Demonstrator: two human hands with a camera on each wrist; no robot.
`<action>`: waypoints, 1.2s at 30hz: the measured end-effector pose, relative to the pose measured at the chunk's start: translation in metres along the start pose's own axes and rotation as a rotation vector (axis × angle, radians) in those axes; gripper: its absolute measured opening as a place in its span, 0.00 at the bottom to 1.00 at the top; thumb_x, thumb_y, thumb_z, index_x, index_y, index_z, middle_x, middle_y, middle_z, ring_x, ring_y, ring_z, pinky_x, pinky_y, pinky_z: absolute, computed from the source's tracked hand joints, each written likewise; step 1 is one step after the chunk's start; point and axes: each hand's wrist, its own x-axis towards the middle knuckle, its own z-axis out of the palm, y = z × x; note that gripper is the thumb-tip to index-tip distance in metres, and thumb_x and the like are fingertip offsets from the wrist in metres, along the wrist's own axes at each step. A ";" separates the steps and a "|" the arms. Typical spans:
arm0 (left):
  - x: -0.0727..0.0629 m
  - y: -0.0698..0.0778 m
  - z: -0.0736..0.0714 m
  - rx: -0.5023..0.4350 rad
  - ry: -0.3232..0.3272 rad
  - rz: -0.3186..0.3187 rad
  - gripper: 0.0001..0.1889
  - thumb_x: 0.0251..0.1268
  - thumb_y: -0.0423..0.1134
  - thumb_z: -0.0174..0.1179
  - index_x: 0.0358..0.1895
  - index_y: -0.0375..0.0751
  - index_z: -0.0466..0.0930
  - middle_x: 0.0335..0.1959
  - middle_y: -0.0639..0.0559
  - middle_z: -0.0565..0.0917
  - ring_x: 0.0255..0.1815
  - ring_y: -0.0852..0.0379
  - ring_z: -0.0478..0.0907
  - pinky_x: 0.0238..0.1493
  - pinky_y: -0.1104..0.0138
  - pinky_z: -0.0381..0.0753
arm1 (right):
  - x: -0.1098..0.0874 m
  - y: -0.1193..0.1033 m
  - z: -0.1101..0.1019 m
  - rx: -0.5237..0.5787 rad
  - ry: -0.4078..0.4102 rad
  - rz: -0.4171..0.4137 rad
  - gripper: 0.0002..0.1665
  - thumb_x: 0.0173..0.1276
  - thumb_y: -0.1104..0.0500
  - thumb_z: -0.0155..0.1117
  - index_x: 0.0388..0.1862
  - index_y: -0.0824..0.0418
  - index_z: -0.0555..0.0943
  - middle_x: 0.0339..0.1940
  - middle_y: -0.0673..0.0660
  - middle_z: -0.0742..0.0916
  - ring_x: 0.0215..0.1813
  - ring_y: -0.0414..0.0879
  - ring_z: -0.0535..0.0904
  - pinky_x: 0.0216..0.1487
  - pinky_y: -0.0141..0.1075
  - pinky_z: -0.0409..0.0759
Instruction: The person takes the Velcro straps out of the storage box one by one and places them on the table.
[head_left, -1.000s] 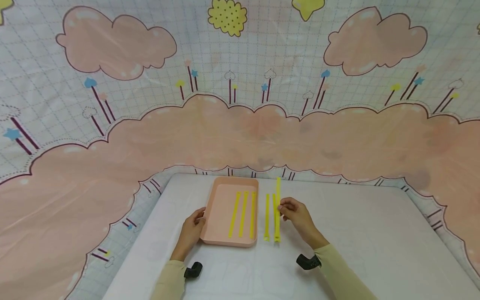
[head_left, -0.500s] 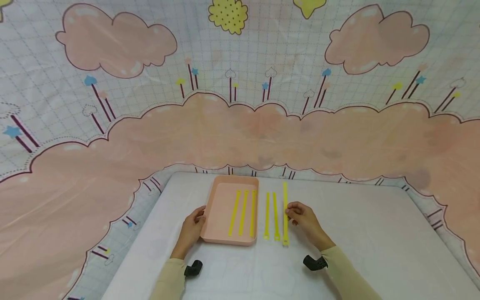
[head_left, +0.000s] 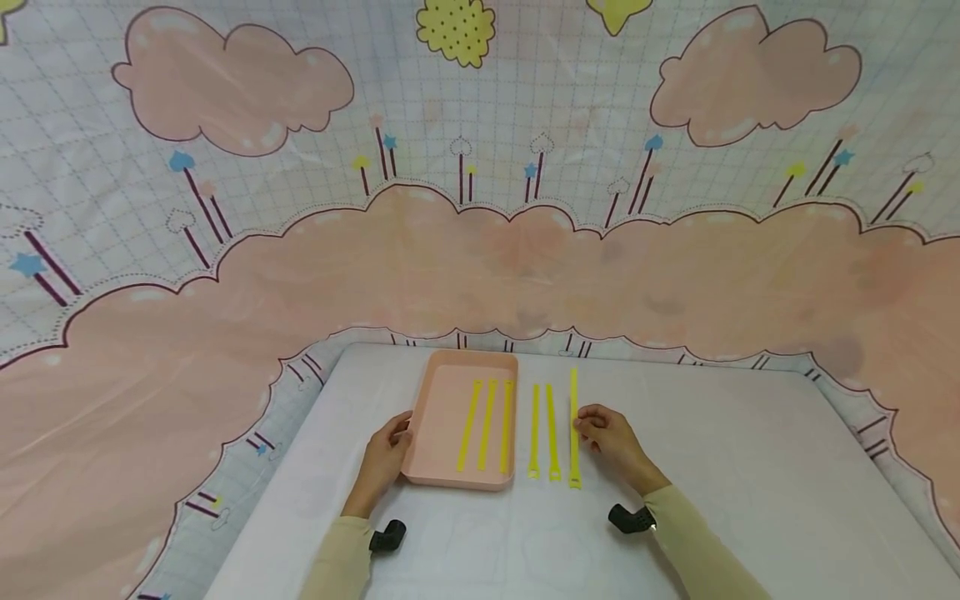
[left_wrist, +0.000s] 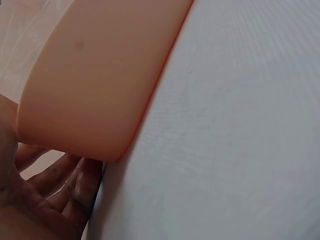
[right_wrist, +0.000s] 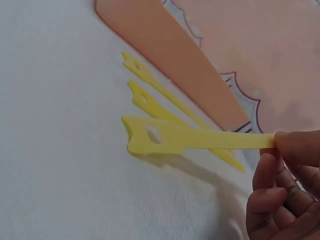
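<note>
My right hand (head_left: 615,446) pinches a yellow hook-and-loop cable tie (head_left: 574,458) between thumb and fingertips. In the right wrist view this tie (right_wrist: 205,139) has a slotted, notched head and casts a shadow on the cloth below it. Two similar ties, a left one (head_left: 535,429) and a right one (head_left: 552,429), lie side by side between the held tie and the pink tray (head_left: 435,437). Three more ties (head_left: 487,425) lie lengthwise in the tray's right half. My left hand (head_left: 381,458) holds the tray's near left side; in the left wrist view its fingers (left_wrist: 55,175) are partly behind the wall.
A white cloth (head_left: 697,467) covers the table. Behind it hangs a patterned curtain (head_left: 480,267) with clouds and stars. Each wrist carries a black camera mount, one at the left wrist (head_left: 387,536) and one at the right wrist (head_left: 630,518).
My right hand has moved the held cable tie rightward, away from the two lying on the table, and now keeps nearly still. The left hand and tray have stayed in place.
</note>
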 end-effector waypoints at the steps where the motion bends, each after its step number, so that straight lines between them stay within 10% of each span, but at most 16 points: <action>1: 0.000 0.000 0.000 0.001 0.001 0.006 0.21 0.73 0.31 0.51 0.67 0.37 0.71 0.58 0.34 0.80 0.58 0.39 0.79 0.58 0.51 0.79 | 0.000 0.001 0.000 -0.005 -0.004 0.001 0.12 0.70 0.62 0.62 0.48 0.67 0.76 0.29 0.49 0.82 0.30 0.41 0.73 0.26 0.30 0.70; 36: 0.001 -0.003 0.002 -0.011 -0.004 0.003 0.22 0.72 0.31 0.52 0.68 0.38 0.71 0.58 0.35 0.80 0.58 0.42 0.79 0.58 0.51 0.78 | 0.016 0.017 -0.001 -0.162 -0.005 -0.045 0.07 0.63 0.68 0.62 0.40 0.67 0.79 0.26 0.53 0.82 0.24 0.43 0.74 0.21 0.31 0.72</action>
